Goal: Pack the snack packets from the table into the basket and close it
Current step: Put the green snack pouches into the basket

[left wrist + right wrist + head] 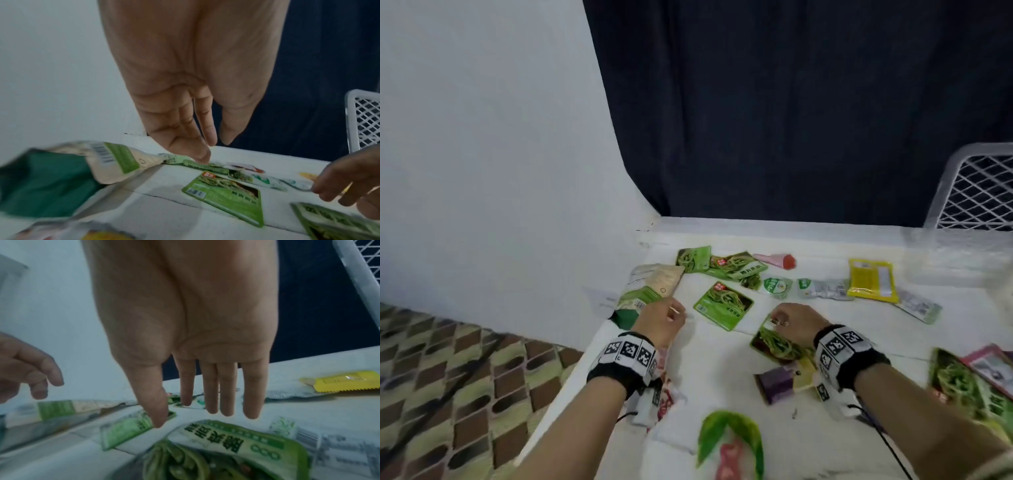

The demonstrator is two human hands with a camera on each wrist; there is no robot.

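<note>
Several snack packets lie scattered on the white table [808, 404]. My left hand [664, 318] [213, 149] hovers with relaxed fingers and holds nothing, next to a large beige and green bag [650, 287] [107, 162]. A flat green packet [723, 306] [228, 196] [125, 433] lies between my hands. My right hand [794, 318] [197, 415] hangs with straight fingers just above another green packet [777, 344] [236, 444], apart from it and holding nothing. The white mesh basket [945, 181] [349, 113] [349, 264] stands at the far right.
A yellow packet [871, 280] [345, 381], small white-green packets [777, 286] and a pink tube [775, 260] lie farther back. A purple packet [777, 383] and more green packets [969, 387] sit nearer. The table's left edge drops to patterned floor [448, 377]; a wall stands behind.
</note>
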